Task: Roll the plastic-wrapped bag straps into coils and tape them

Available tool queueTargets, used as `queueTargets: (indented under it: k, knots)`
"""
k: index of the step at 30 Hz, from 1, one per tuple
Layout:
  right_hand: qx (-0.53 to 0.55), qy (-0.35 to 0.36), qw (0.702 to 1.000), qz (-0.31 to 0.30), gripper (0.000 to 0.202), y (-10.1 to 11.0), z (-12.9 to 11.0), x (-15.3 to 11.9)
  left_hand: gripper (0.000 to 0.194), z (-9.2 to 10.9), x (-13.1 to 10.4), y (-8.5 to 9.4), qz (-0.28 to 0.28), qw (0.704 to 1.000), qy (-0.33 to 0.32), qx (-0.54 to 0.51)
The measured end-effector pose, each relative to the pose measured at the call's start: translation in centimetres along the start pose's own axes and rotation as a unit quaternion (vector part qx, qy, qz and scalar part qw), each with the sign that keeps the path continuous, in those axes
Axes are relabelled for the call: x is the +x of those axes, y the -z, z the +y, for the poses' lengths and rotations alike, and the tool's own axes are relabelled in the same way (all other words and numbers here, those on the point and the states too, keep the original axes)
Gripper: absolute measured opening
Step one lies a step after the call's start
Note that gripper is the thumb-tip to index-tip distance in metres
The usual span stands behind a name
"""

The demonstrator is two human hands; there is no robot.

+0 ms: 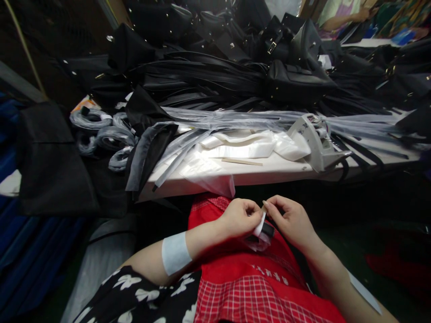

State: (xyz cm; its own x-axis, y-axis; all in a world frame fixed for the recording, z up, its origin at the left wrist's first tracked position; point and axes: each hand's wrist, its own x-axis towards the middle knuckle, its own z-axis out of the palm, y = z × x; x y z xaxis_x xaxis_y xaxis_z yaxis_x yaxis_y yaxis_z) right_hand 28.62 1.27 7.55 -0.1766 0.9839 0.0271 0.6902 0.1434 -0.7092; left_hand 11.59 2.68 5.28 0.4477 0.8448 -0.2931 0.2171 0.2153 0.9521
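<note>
left forearm carries a white wrist band (175, 252), sleeve of black floral print behind it. left hand (239, 218) curled shut, fingertips pinched on the upper end of a white paper strip (260, 224), over a red checked apron (249, 287) in the lap. strip hangs between both hands, its lower end meeting a small black strap piece in clear plastic (261, 237) just below the left knuckles, touching the apron. right hand (292, 220) just right of the strip, thumb and forefinger closed on the same top end, tips of both hands nearly touching. cannot tell if the right palm also grips the black piece.

above the hands, white table (269, 172) edge; up-left of the left hand grey tape rolls (101, 134) and dark fabric strips. straight up, white plastic sheets and a flat wooden stick (241, 161). up-right of the right hand a grey tape dispenser (318, 141). far beyond, a heap of black bags and straps (235, 67). another person's arm at top right corner.
</note>
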Motion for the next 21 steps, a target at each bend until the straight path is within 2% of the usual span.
queueTargets:
  k: [4,8,13,15,18,21]
  knots:
    - [-0.004,0.02,1.0,-0.011,0.021,-0.5,-0.1,-0.3,0.024,-0.5,0.0,-0.1,0.015,1.0,-0.017,0.01]
    - [-0.046,0.04,0.998,-0.019,0.016,-1.0,-0.3,-0.9,0.024,-1.3,-0.1,-0.3,0.017,1.0,-0.003,0.016]
    - [-0.006,0.009,0.999,-0.052,0.017,-1.5,-0.1,-0.7,0.023,-2.0,0.4,-0.4,0.026,0.999,0.025,0.007]
    - [-0.023,0.015,0.999,-0.029,0.017,-1.7,0.0,-0.4,0.021,-2.0,0.7,-0.4,0.029,0.999,0.021,0.011]
    - [-0.096,0.06,0.993,0.039,0.016,-1.9,0.1,-0.3,0.023,-1.8,0.9,-0.4,0.028,0.999,0.005,0.025]
    - [-0.137,0.096,0.983,0.079,0.015,-2.1,0.2,-0.4,0.026,-1.9,1.1,-0.2,0.003,0.999,0.009,0.032]
